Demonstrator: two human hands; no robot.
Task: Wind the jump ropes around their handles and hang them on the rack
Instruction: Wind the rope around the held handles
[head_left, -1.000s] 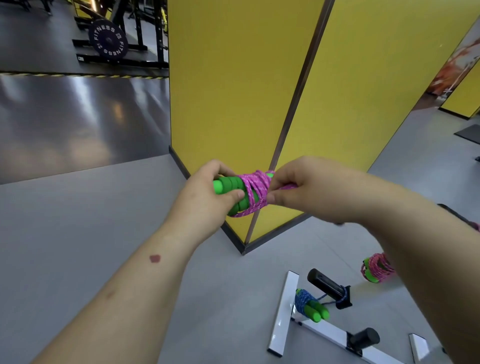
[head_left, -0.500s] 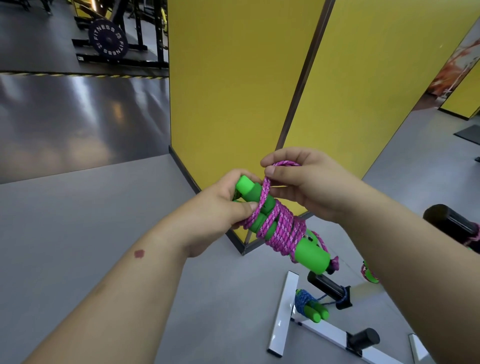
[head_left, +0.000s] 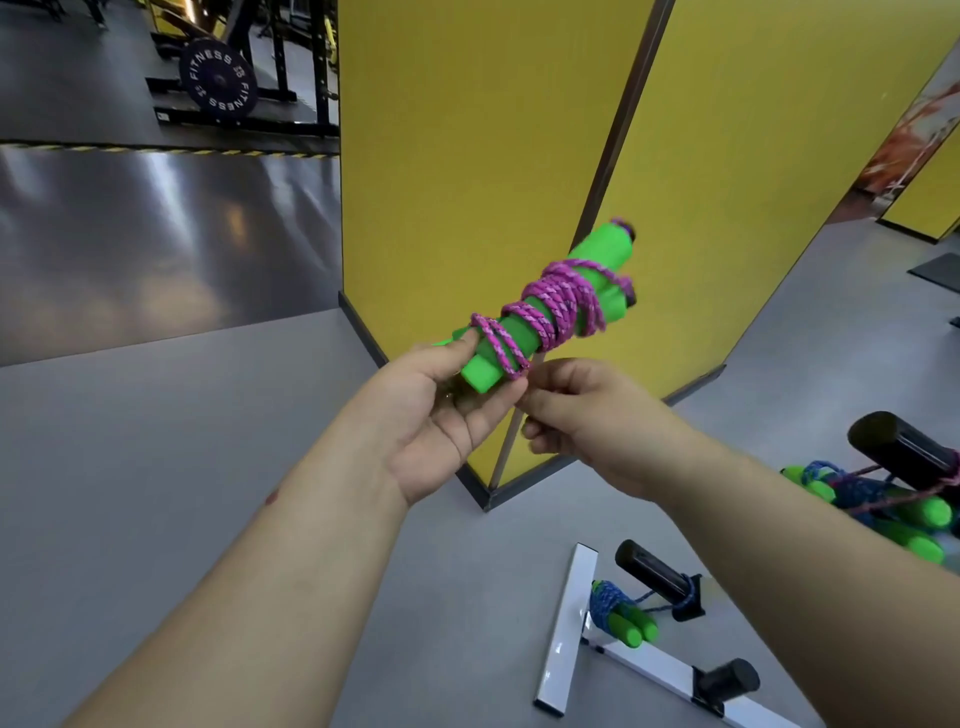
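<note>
The black weight plate (head_left: 219, 80) reads "FITNESS" twice (small numerals between are illegible).

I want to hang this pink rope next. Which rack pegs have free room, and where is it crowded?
The lowest peg is bare. The middle peg is free at its tip; a blue rope hangs at its base. The top peg is crowded with ropes below it.

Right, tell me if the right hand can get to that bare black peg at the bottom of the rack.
Probably yes: the right hand, pinching the pink rope, has open floor between it and the bare peg.
</note>
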